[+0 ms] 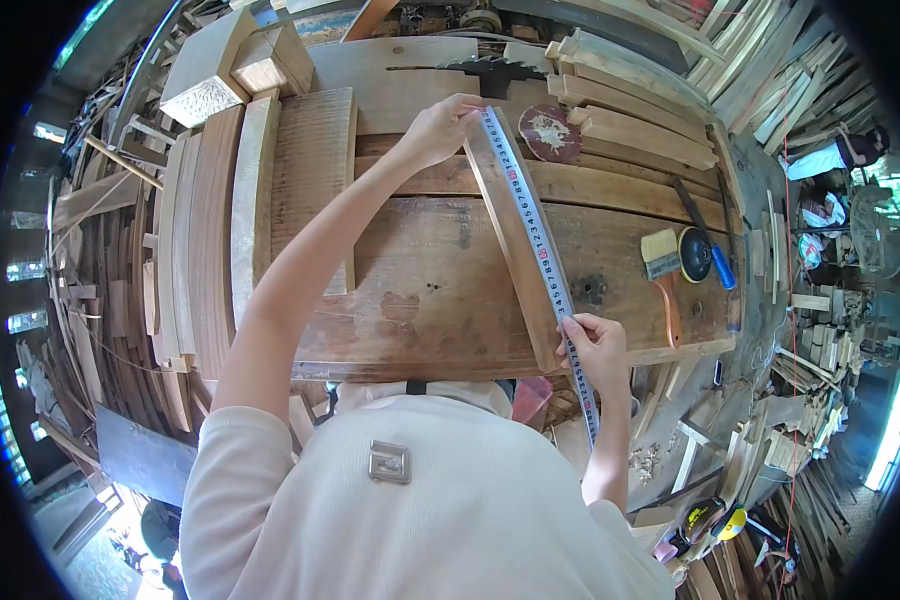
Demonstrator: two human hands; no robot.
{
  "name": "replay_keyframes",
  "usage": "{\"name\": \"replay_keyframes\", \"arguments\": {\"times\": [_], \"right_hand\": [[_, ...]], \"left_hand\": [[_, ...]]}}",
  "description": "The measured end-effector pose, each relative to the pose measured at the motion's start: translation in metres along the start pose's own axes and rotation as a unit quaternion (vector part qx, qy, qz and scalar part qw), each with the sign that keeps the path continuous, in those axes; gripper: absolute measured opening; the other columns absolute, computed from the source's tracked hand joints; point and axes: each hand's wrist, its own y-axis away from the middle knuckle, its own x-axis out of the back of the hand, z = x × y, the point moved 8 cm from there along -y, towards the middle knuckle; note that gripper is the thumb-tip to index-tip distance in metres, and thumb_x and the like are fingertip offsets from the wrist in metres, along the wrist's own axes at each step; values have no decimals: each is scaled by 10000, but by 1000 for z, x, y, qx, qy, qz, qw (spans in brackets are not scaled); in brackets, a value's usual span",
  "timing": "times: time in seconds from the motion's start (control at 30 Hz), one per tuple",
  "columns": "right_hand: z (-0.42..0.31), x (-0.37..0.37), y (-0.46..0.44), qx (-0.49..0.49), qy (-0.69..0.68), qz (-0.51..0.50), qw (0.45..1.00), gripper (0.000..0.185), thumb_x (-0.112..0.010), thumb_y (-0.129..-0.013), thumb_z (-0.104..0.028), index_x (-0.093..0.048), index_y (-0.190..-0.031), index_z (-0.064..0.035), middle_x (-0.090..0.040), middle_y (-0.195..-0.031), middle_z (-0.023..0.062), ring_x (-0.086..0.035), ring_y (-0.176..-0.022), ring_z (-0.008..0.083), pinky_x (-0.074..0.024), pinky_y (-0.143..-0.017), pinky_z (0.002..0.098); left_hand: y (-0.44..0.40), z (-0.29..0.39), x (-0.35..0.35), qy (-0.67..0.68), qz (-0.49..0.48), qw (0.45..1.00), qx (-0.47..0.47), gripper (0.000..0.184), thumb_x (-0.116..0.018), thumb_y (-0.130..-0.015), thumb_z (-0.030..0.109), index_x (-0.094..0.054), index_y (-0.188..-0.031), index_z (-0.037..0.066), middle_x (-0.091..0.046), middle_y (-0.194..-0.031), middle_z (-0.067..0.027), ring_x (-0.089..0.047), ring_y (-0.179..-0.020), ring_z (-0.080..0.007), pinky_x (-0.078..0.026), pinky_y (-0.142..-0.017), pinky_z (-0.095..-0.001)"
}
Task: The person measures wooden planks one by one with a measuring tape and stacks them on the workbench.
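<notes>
A wooden strip (510,245) lies across the workbench (420,290), running from its far side to its near edge. Along the strip stretches a white measuring tape (532,220) with blue-edged markings. My left hand (448,130) is closed at the far end, its fingertips pinching the tape's tip against the strip. Near the bench's front edge, my right hand (595,350) pinches the tape between thumb and fingers beside the strip's near end. Past that hand the tape hangs down over the edge, partly hidden by my forearm.
Boards (315,180) and wooden blocks (205,75) are stacked at left. To the right lie a round disc (550,133), a paintbrush (662,260), a black round pad (694,254) and a blue-handled tool (722,268). A toothed saw blade (500,72) lies at the back.
</notes>
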Motion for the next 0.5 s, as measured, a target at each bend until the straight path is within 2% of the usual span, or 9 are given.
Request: {"name": "replay_keyframes", "arguments": {"times": [0.17, 0.23, 0.37, 0.47, 0.5], "right_hand": [[-1, -1, 0, -1, 14, -7, 1000, 205, -549, -822, -157, -611, -780, 33, -584, -573, 61, -553, -487, 85, -442, -430, 211], [-1, 0, 0, -3, 12, 2, 1000, 208, -546, -824, -157, -610, -778, 36, -584, -568, 62, -551, -481, 85, -441, -427, 210], [2, -1, 2, -18, 10, 12, 1000, 222, -554, -820, -173, -610, -773, 37, -585, -566, 62, -550, -476, 85, -433, -423, 206], [4, 2, 4, -30, 11, 31, 999, 253, -578, -806, -213, -613, -754, 32, -589, -563, 63, -547, -459, 83, -422, -424, 196], [3, 2, 6, -34, 11, 37, 999, 256, -578, -806, -214, -613, -752, 34, -590, -564, 63, -546, -457, 82, -423, -427, 196]], "left_hand": [[3, -8, 1, 33, 2, 999, 23, 327, -536, -807, 284, -557, -1048, 63, -606, -924, -158, -577, -885, -267, -444, -767, -331], [5, 0, 5, -1, 30, 1000, -7, 304, -545, -797, 283, -592, -1001, 63, -611, -883, -161, -583, -862, -272, -452, -746, -335], [2, 2, 4, -42, 34, 999, -6, 344, -569, -768, 336, -603, -983, 70, -614, -861, -153, -589, -830, -279, -458, -730, -340], [2, 3, 8, -100, 78, 989, 69, 405, -607, -701, 429, -626, -922, 90, -623, -809, -116, -599, -781, -276, -468, -702, -349], [4, 6, 9, -114, 89, 987, 69, 396, -609, -701, 424, -628, -915, 91, -625, -808, -108, -601, -779, -269, -471, -701, -348]]}}
